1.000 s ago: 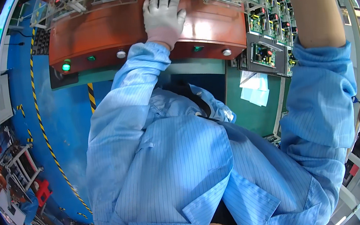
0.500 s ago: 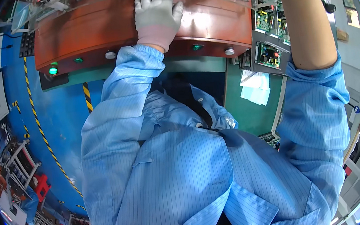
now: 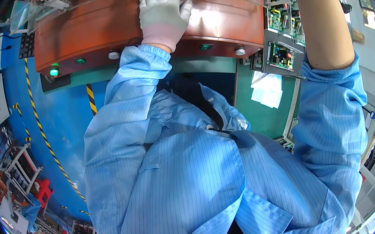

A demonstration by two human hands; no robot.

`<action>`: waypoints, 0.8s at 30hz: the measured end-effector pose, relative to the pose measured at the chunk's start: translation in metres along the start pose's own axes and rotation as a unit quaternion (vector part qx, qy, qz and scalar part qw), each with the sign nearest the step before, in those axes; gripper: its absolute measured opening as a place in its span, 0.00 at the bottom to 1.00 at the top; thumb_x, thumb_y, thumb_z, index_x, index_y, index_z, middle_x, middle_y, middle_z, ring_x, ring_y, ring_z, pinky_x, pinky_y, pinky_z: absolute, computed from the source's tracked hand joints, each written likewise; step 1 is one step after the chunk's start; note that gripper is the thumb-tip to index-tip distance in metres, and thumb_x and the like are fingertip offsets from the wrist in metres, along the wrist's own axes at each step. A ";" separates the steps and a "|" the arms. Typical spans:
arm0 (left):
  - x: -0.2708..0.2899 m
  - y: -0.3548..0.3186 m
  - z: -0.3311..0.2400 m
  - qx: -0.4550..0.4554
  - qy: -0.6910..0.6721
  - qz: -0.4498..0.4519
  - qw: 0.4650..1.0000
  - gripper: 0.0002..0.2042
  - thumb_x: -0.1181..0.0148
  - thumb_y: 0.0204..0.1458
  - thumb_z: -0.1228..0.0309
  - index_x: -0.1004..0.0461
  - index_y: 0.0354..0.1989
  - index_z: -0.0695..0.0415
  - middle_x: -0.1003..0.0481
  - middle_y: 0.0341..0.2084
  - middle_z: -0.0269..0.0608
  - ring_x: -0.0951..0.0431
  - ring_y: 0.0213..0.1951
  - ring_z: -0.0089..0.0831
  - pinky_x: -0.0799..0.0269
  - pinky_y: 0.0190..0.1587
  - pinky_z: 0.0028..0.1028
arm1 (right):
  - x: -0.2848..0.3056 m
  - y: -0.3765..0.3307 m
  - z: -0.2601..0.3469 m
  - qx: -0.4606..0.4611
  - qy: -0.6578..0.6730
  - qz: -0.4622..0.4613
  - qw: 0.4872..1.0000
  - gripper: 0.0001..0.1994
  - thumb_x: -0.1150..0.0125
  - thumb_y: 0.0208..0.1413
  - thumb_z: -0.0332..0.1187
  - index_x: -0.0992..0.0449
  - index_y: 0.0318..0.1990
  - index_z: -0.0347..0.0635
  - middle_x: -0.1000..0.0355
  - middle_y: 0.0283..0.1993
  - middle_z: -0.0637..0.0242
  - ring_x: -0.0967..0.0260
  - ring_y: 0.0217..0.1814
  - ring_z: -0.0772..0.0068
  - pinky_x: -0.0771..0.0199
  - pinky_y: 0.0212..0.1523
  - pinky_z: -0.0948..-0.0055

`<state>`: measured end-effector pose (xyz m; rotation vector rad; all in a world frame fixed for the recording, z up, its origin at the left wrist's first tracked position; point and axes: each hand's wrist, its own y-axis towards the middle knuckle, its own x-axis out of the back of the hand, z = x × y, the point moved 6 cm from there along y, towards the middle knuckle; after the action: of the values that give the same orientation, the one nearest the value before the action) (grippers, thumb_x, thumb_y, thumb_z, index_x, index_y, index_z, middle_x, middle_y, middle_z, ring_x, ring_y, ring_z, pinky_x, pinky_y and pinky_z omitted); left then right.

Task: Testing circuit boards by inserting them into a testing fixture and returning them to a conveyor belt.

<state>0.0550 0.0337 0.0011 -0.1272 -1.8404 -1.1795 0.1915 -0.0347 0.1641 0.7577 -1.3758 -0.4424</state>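
Now, reading from the left, the green indicator lamp (image 3: 54, 71) is glowing on the front edge of the reddish-brown fixture (image 3: 94, 30), which is sitting higher and closer in the view than a second ago, so the head seems to be leaning in toward the work. Moving rightward, the left hand (image 3: 163, 15), in a pale glove, is lying flat on the fixture's top with fingers spread wide, gripping nothing; it has been sliding forward, its fingertips now reaching the clear cover at the upper edge. That suggests it is pressing or steadying the fixture. Further right, green circuit boards (image 3: 282, 55) are standing in a rack beside the fixture. The right forearm (image 3: 319, 18) is rising past them, bare below a rolled blue sleeve; its hand is out of view.
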 end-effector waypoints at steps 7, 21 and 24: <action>0.028 0.010 -0.010 0.017 -0.086 0.074 0.993 0.29 0.40 0.48 0.61 0.29 0.60 0.58 0.32 0.61 0.49 0.32 0.58 0.50 0.43 0.66 0.44 | 0.000 0.012 0.006 0.020 0.018 -0.024 0.999 0.10 0.44 0.55 0.23 0.24 0.45 0.37 0.25 0.39 0.61 0.27 0.43 0.62 0.31 0.56 0.70; 0.030 0.009 -0.011 0.018 -0.114 0.021 0.993 0.26 0.42 0.50 0.62 0.28 0.59 0.56 0.31 0.61 0.45 0.31 0.57 0.50 0.40 0.63 0.43 | 0.011 0.050 0.020 0.064 0.048 -0.081 0.993 0.10 0.44 0.55 0.23 0.24 0.44 0.36 0.25 0.38 0.61 0.27 0.43 0.62 0.31 0.57 0.69; 0.031 0.010 -0.012 0.021 -0.082 0.067 0.994 0.25 0.43 0.51 0.61 0.28 0.60 0.54 0.31 0.61 0.43 0.31 0.57 0.48 0.41 0.64 0.42 | 0.017 0.063 0.022 0.079 0.054 -0.101 0.990 0.10 0.44 0.55 0.23 0.24 0.44 0.36 0.25 0.37 0.61 0.27 0.43 0.62 0.31 0.57 0.69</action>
<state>0.0496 0.0190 0.0318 -0.3263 -1.9662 -1.0626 0.1639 -0.0073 0.2212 1.0435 -1.2475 -0.4461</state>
